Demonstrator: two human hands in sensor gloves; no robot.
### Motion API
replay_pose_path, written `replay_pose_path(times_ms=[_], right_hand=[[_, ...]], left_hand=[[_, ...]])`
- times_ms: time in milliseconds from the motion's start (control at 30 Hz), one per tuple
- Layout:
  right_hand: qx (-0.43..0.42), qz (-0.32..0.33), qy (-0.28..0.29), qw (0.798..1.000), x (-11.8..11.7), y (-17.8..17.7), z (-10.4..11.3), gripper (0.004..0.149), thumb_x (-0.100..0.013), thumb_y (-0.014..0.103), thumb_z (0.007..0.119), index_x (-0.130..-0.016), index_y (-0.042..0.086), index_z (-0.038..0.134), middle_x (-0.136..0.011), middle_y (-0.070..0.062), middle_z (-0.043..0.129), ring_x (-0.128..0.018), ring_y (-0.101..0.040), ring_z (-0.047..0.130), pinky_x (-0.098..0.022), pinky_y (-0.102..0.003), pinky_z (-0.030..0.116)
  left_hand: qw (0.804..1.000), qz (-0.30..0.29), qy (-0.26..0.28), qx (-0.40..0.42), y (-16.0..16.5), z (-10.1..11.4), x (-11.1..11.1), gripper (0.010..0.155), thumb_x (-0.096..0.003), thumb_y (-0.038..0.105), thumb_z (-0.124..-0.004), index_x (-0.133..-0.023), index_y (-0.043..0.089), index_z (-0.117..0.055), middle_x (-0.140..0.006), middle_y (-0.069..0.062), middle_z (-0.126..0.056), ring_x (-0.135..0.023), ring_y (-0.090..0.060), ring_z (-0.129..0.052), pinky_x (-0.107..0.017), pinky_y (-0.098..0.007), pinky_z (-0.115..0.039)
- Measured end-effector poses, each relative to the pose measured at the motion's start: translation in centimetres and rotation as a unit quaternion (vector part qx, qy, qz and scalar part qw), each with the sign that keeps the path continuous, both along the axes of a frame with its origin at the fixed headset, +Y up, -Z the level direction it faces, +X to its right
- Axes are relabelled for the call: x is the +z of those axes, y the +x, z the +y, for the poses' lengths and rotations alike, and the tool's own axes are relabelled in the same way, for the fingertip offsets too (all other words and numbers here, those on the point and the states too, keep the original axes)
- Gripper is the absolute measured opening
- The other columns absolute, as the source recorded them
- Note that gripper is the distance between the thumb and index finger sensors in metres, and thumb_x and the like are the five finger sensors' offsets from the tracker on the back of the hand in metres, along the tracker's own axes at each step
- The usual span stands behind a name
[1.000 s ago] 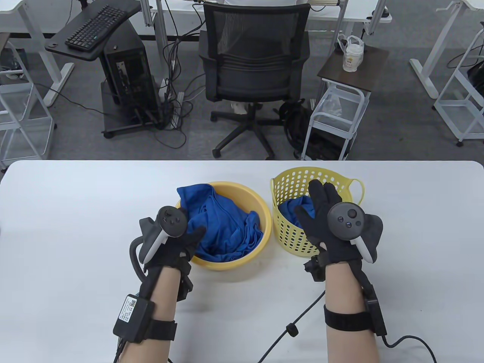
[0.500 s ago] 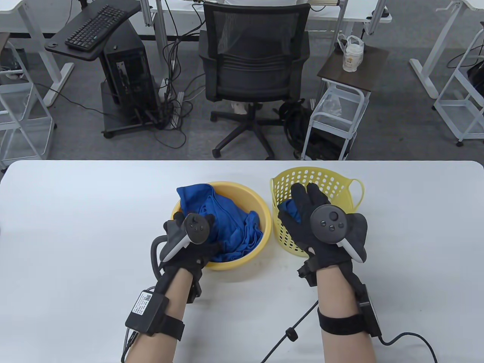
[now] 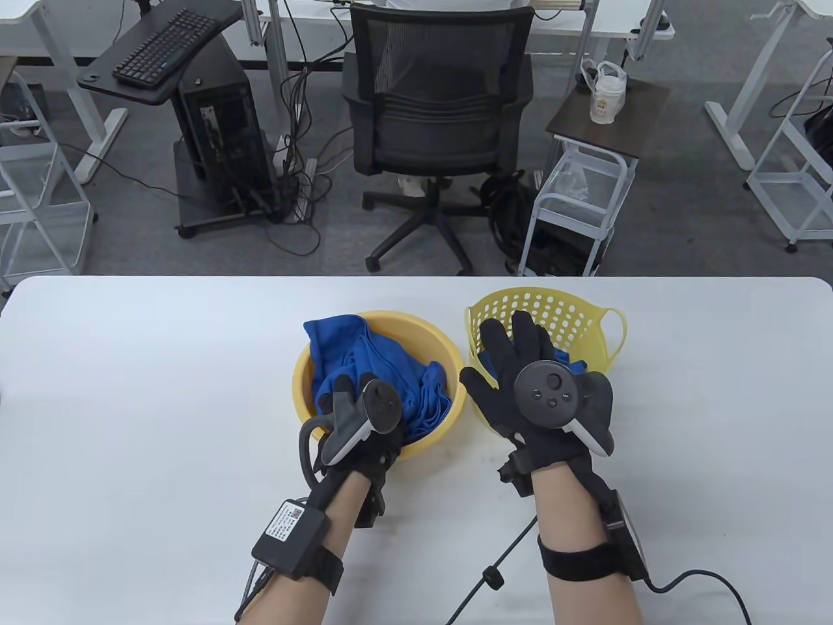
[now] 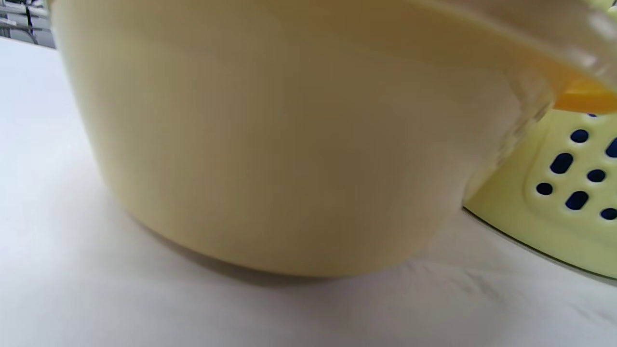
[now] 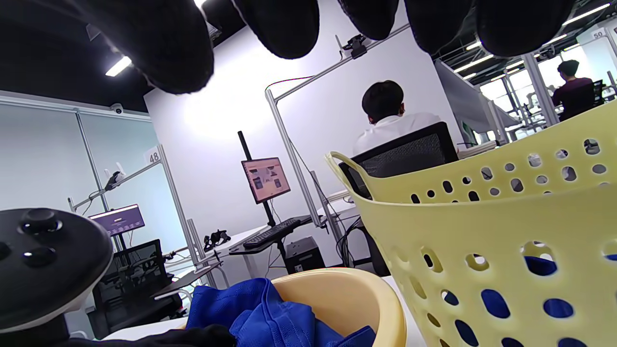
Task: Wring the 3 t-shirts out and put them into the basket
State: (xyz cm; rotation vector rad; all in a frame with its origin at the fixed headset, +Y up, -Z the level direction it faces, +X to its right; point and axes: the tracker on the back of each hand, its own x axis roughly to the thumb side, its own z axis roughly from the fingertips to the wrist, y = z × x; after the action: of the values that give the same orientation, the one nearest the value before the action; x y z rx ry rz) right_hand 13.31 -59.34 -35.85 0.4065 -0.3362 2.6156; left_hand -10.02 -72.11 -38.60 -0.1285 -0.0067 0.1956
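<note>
A yellow basin (image 3: pixel 416 320) holds a heap of blue t-shirts (image 3: pixel 384 361). Right of it stands a yellow perforated basket (image 3: pixel 559 311) with one blue t-shirt (image 3: pixel 565 360) inside. My left hand (image 3: pixel 348 394) hangs over the basin's near rim. Its one visible finger lies straight on the blue cloth, and the tracker hides the rest. My right hand (image 3: pixel 502 345) hovers flat over the basket's near-left rim with its fingers (image 5: pixel 284 24) spread and nothing in them. The left wrist view shows only the basin's outer wall (image 4: pixel 289 144) and the basket (image 4: pixel 554 202).
The white table (image 3: pixel 130 390) stretches wide on both sides of the two containers. A black cable (image 3: pixel 501 560) trails over it near my right forearm. Beyond the far edge stand an office chair (image 3: pixel 436 117) and a small cart (image 3: pixel 586 195).
My left hand has moved right and forward, from beside the basin onto the cloth inside it. My right hand has drifted left and towards me over the basket, still spread.
</note>
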Motion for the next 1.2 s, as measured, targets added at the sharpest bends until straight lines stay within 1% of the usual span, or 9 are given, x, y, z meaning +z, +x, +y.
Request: replay_pose_path(times_ms=[100, 200, 367, 433, 533, 600, 833, 1067, 1200], right_hand=[[-0.005, 0.005, 0.004, 1.0, 0.1, -0.1, 0.2, 0.074, -0.064, 0.048, 0.075, -0.118, 0.006, 0.045, -0.117, -0.042, 0.032, -0.096, -0.075, 0.043, -0.06, -0.082, 0.053], [-0.013, 0.01, 0.013, 1.0, 0.3, 0.0, 0.5, 0.074, -0.064, 0.048, 0.075, -0.118, 0.006, 0.045, -0.117, -0.042, 0.032, -0.096, -0.075, 0.042, -0.06, -0.082, 0.052], [-0.029, 0.024, 0.022, 0.999, 0.6, 0.0, 0.9, 0.074, -0.064, 0.048, 0.075, -0.118, 0.006, 0.046, -0.117, -0.041, 0.034, -0.096, -0.075, 0.045, -0.059, -0.082, 0.053], [-0.033, 0.035, 0.021, 0.999, 0.6, -0.1, 0.9, 0.074, -0.064, 0.048, 0.074, -0.118, 0.006, 0.046, -0.116, -0.041, 0.035, -0.096, -0.075, 0.046, -0.059, -0.082, 0.054], [-0.05, 0.063, 0.016, 0.997, 0.9, -0.7, 1.0, 0.075, -0.064, 0.049, 0.075, -0.118, 0.007, 0.044, -0.116, -0.042, 0.035, -0.096, -0.075, 0.046, -0.059, -0.083, 0.053], [-0.068, 0.096, 0.015, 0.993, 1.1, -1.3, 0.9, 0.077, -0.064, 0.049, 0.075, -0.118, 0.007, 0.042, -0.116, -0.042, 0.036, -0.096, -0.075, 0.048, -0.059, -0.083, 0.053], [-0.044, 0.22, -0.03, 0.974, 0.8, -4.0, -0.6, 0.097, -0.055, 0.054, 0.087, -0.119, 0.01, 0.028, -0.118, -0.04, 0.029, -0.099, -0.074, 0.039, -0.061, -0.085, 0.05], [0.116, 0.252, -0.107, 0.955, 1.1, -10.3, -4.6, 0.122, -0.044, 0.061, 0.092, -0.114, 0.007, 0.008, -0.117, -0.041, 0.01, -0.099, -0.075, 0.021, -0.062, -0.087, 0.039], [0.176, 0.241, -0.028, 0.954, 2.5, -14.6, -7.8, 0.114, -0.048, 0.068, 0.079, -0.114, 0.005, 0.011, -0.115, -0.042, 0.015, -0.097, -0.075, 0.026, -0.058, -0.088, 0.039]], left_hand=[[1.0, 0.0, 0.017, 0.024, -0.4, 0.4, 0.2, 0.039, -0.0584, 0.038, -0.08, -0.096, 0.028, -0.08, -0.124, -0.007, -0.05, -0.113, -0.043, -0.034, -0.078, -0.066, -0.031], [0.995, 0.012, 0.074, 0.065, -1.6, 3.2, 0.8, 0.039, -0.0588, 0.039, -0.078, -0.097, 0.03, -0.077, -0.117, -0.007, -0.066, -0.104, -0.038, -0.067, -0.075, -0.059, -0.06], [0.95, 0.013, 0.175, 0.257, -6.1, 10.2, 4.3, 0.04, -0.0623, 0.04, -0.071, -0.099, 0.024, -0.071, -0.1, -0.011, -0.084, -0.052, -0.013, -0.105, -0.039, -0.038, -0.09], [0.906, -0.005, 0.207, 0.37, -8.2, 12.6, 6.2, 0.04, -0.0634, 0.039, -0.069, -0.1, 0.023, -0.068, -0.101, -0.013, -0.083, -0.049, -0.009, -0.108, -0.037, -0.035, -0.093], [0.77, -0.078, 0.207, 0.599, -10.4, 15.2, 9.3, 0.039, -0.0653, 0.036, -0.066, -0.101, 0.021, -0.063, -0.107, -0.016, -0.073, -0.073, -0.022, -0.103, -0.052, -0.044, -0.089], [0.706, -0.142, 0.224, 0.657, -11.3, 16.8, 11.4, 0.039, -0.0662, 0.035, -0.064, -0.103, 0.022, -0.059, -0.112, -0.015, -0.065, -0.086, -0.028, -0.093, -0.063, -0.049, -0.081], [0.622, -0.329, 0.313, 0.638, -10.3, 21.4, 19.2, 0.038, -0.0674, 0.041, -0.06, -0.105, 0.035, -0.055, -0.122, 0.001, -0.054, -0.108, -0.02, -0.077, -0.084, -0.047, -0.058], [0.546, -0.43, 0.312, 0.648, -9.5, 22.6, 22.5, 0.038, -0.0672, 0.044, -0.06, -0.105, 0.04, -0.053, -0.125, 0.009, -0.05, -0.112, -0.016, -0.072, -0.088, -0.043, -0.05], [0.507, -0.474, 0.272, 0.666, -9.2, 22.9, 23.5, 0.038, -0.0674, 0.044, -0.059, -0.105, 0.04, -0.053, -0.125, 0.009, -0.05, -0.113, -0.016, -0.072, -0.089, -0.043, -0.049]])
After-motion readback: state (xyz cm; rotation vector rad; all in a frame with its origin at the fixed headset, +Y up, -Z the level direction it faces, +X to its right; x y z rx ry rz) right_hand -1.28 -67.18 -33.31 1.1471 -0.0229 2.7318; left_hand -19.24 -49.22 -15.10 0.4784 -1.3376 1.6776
